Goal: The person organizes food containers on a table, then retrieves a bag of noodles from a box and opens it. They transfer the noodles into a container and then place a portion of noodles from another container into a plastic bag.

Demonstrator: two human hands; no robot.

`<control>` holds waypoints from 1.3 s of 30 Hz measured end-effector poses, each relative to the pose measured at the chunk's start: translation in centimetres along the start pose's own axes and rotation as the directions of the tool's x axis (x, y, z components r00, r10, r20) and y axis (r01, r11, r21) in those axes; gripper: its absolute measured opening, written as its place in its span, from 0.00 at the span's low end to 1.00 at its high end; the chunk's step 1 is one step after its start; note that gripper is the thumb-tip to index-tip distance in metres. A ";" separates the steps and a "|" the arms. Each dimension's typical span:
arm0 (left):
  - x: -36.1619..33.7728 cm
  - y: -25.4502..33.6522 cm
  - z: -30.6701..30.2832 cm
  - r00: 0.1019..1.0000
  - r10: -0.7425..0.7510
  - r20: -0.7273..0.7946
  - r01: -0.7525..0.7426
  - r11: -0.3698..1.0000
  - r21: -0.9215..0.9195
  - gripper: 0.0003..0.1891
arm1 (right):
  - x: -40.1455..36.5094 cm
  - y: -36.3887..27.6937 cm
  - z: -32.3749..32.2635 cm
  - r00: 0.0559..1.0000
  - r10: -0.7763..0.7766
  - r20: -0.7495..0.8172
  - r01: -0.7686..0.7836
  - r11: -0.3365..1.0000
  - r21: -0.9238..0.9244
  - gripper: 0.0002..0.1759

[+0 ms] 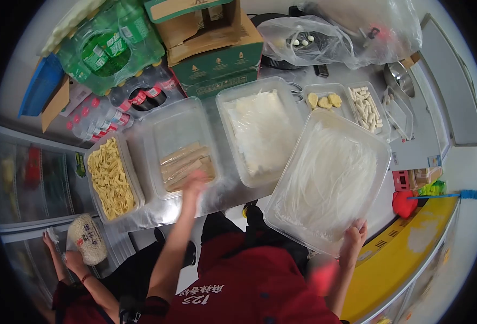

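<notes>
My left hand (pixel 194 182) is blurred at the near rim of a clear tub (pixel 157 121) that holds tan flat strips (pixel 186 164). I cannot make out its fingers, or whether it holds anything. My right hand (pixel 355 234) grips the near right corner of a large clear tub of white noodles (pixel 381 162), which is tilted and overhangs the counter edge. Between the two tubs stands another clear tub with white sheets (pixel 260 132).
A tub of yellow strips (pixel 109 178) is at the left, and small trays of white sticks (pixel 367 108) and yellow pieces (pixel 325 100) at the back right. Cardboard boxes (pixel 217 48), bottle packs (pixel 111 46) and plastic bags (pixel 325 38) line the back. At the lower left another person's hands hold a noodle bag (pixel 87 238).
</notes>
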State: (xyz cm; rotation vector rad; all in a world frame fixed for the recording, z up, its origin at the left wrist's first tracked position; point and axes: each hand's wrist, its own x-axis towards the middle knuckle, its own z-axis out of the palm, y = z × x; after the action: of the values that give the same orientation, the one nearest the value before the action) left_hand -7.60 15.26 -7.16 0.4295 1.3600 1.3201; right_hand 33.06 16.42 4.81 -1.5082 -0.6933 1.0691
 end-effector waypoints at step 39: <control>-0.7 2.9 8.3 0.933 -0.317 0.171 0.324 0.946 -0.019 0.22 | 9.5 15.0 8.5 0.787 0.366 0.497 -0.232 0.921 -0.312 0.30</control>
State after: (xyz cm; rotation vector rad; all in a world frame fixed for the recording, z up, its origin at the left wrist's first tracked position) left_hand -1.47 19.24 -2.17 0.2644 1.1993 1.0206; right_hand 27.57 25.04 -12.01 -1.5524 -1.0251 1.7608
